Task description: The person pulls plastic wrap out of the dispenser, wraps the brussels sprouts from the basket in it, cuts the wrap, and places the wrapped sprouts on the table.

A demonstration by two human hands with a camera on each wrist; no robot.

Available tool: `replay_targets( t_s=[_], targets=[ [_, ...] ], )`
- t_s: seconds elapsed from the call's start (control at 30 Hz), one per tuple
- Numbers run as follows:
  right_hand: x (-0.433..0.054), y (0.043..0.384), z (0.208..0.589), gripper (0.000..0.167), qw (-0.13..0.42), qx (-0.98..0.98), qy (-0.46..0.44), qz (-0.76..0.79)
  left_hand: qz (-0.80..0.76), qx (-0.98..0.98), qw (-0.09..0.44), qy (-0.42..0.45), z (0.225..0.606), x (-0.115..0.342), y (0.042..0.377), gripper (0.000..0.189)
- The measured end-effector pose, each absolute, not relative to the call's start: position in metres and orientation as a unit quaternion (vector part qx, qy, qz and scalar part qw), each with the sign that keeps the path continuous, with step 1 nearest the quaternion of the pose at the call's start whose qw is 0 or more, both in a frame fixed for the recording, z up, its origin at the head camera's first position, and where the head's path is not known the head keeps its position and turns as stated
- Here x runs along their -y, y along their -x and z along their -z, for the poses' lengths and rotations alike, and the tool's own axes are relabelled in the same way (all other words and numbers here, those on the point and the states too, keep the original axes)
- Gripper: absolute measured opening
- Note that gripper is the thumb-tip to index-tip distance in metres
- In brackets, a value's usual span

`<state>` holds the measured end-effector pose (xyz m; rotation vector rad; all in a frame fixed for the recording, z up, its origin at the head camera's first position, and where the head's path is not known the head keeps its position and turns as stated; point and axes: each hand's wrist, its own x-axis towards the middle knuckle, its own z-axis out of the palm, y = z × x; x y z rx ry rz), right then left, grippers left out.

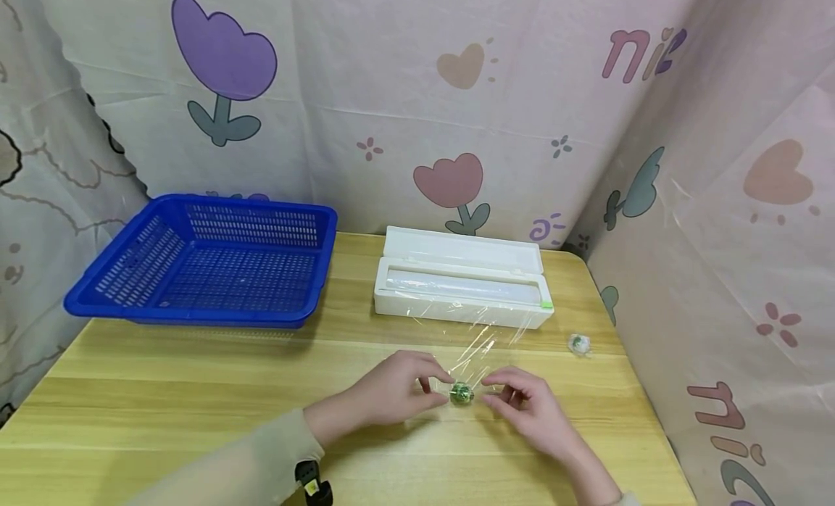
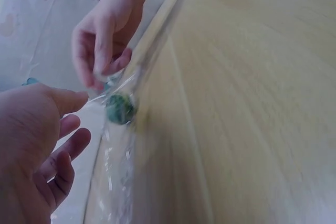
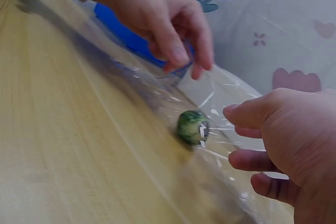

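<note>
A small round green thing with mottled markings sits at the near end of a sheet of cling film, which runs out from a white cling film box. My left hand is just left of it, thumb and forefinger apart near the film. On the other side, my right hand also holds its thumb and forefinger apart. Both wrist views show the green ball between the hands with clear film about it; how far the film wraps round it cannot be told.
A blue plastic basket stands at the back left of the wooden table. The box's lid is raised, with a roll inside. A small film-wrapped lump lies at the right. Printed curtains hang behind and beside the table.
</note>
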<state>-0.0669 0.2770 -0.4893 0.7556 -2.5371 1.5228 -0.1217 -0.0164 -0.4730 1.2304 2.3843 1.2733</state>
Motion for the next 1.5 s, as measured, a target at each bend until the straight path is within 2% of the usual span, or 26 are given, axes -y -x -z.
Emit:
replay_targets(
  t_s=[0.2, 0.47, 1.1, 1.27, 1.5],
  targets=[
    [-0.267, 0.070, 0.494, 0.030, 0.039, 0.823, -0.267, -0.500, -0.395, -0.810, 0.081, -0.426, 0.477, -0.003, 0.121, 0.025],
    [-0.257, 0.074, 0.505, 0.031, 0.042, 0.829, -0.279, -0.482, -0.361, -0.840, 0.079, -0.398, 0.484, -0.013, 0.123, 0.026],
    [-0.253, 0.082, 0.499, 0.023, 0.019, 0.873, -0.213, -0.438, -0.366, -0.850, 0.081, -0.370, 0.491, -0.015, 0.130, 0.019],
    [-0.252, 0.086, 0.499, 0.021, 0.038, 0.880, -0.227, -0.416, -0.362, -0.855, 0.095, -0.359, 0.489, -0.016, 0.133, 0.017],
    [-0.250, 0.090, 0.502, 0.029, 0.073, 0.877, -0.253, -0.402, -0.342, -0.865, 0.099, -0.354, 0.488, -0.017, 0.137, 0.018]
  ],
)
